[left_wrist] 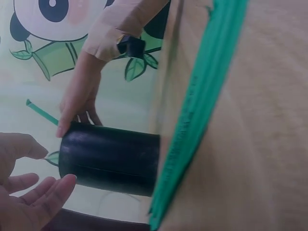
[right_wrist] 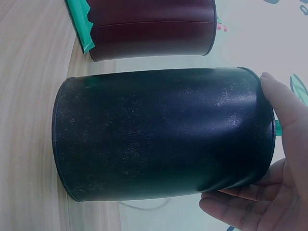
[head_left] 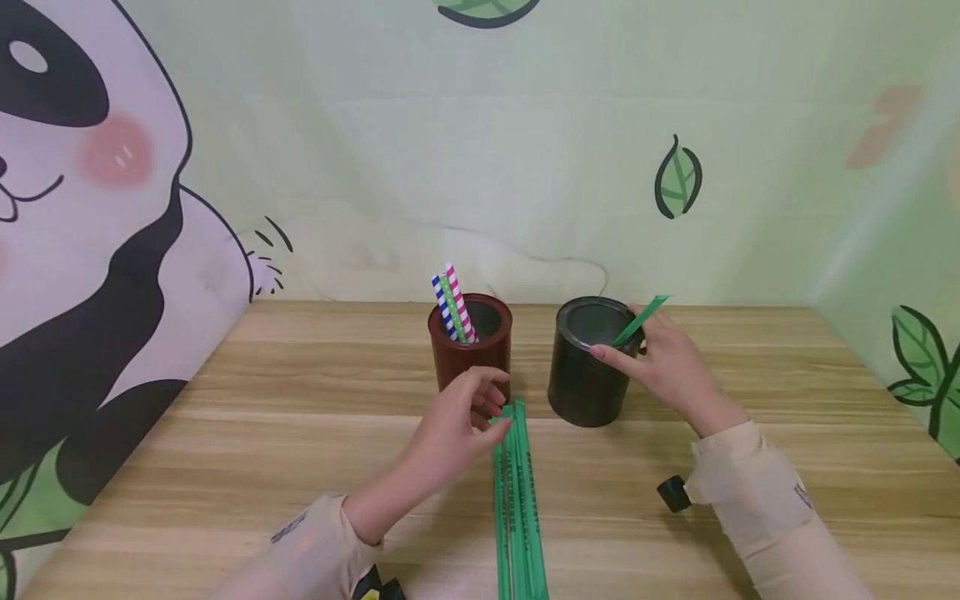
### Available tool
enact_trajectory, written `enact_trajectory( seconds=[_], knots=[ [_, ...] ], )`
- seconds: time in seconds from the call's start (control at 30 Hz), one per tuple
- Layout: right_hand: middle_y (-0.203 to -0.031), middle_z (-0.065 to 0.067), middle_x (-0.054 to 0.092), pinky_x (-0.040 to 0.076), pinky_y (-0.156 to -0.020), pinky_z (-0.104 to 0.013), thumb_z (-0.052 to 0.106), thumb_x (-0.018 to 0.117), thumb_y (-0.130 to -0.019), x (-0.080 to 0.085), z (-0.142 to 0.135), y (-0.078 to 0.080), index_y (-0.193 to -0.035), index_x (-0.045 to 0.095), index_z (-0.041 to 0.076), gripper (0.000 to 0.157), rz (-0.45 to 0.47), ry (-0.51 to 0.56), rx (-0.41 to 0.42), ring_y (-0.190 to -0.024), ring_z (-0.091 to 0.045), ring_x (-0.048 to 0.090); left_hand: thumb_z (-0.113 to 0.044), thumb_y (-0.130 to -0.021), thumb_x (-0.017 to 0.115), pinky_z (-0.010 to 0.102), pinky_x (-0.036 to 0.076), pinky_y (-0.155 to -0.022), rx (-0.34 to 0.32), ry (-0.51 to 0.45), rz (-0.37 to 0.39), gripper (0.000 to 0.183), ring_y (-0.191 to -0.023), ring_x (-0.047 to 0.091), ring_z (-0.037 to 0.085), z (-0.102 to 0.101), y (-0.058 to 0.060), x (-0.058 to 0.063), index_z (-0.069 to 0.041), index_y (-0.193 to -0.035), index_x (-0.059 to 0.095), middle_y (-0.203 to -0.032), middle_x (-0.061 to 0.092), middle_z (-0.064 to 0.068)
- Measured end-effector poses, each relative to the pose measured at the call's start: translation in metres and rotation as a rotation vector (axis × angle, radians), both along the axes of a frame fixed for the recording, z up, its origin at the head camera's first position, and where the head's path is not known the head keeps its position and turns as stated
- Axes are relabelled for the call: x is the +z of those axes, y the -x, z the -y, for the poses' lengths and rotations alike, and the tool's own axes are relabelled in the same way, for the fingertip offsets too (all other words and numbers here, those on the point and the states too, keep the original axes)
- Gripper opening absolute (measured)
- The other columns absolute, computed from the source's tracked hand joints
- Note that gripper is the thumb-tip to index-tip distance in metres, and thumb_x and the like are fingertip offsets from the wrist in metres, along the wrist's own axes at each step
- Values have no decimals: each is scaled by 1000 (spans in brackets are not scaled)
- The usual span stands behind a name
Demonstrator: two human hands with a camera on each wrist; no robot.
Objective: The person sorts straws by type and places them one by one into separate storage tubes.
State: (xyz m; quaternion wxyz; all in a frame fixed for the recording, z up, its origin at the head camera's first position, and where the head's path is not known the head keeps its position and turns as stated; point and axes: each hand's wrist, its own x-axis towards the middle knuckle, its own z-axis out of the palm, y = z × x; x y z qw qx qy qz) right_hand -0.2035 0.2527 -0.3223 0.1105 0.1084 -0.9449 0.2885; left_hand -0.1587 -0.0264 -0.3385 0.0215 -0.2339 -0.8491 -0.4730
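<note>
A black cylindrical cup (head_left: 588,383) stands upright on the table, with a single green-wrapped stick (head_left: 639,321) leaning out over its right rim. My right hand (head_left: 671,362) holds this cup near the top, thumb on one side and fingers on the other, as the right wrist view shows. Several long, flat green wrapped sticks (head_left: 517,500) with dark print lie side by side on the table. Above their far end hovers my left hand (head_left: 450,421), fingers loosely bent around nothing. In the left wrist view, the left fingers (left_wrist: 53,199) appear apart from the black cup.
Left of the black cup stands a brown-red cup (head_left: 450,358) holding several patterned paper straws (head_left: 453,308). Behind the wooden table (head_left: 300,400) rises a pale green backdrop (head_left: 360,167) with a panda and leaves on it.
</note>
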Motion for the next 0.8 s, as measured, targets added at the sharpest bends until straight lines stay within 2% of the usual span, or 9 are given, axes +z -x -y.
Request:
enact_trajectory(
  seconds=[0.33,0.53,0.8],
  knots=[
    [-136,-22,50,45,-95,-57,51,63,-88,1,1,-1,-141,41,3,75,8,8,4,-120,-39,50,1,-84,67,19,51,-67,-13,19,152,39,-86,61,18,13,-6,-22,-2,-120,54,-96,60,13],
    [-136,-22,50,45,-95,-58,51,63,-87,2,1,-2,-141,41,3,76,12,0,-1,-121,-40,50,3,-80,67,23,52,-71,-33,58,210,43,-85,61,18,15,-7,-35,3,-121,53,-92,62,11],
    [-136,-22,50,45,-96,-59,50,64,-88,2,2,-1,-141,41,2,75,11,9,2,-122,-41,49,7,-76,66,25,53,-57,-77,6,353,52,-70,59,14,15,-7,-51,7,-125,47,-91,59,14]
  ],
)
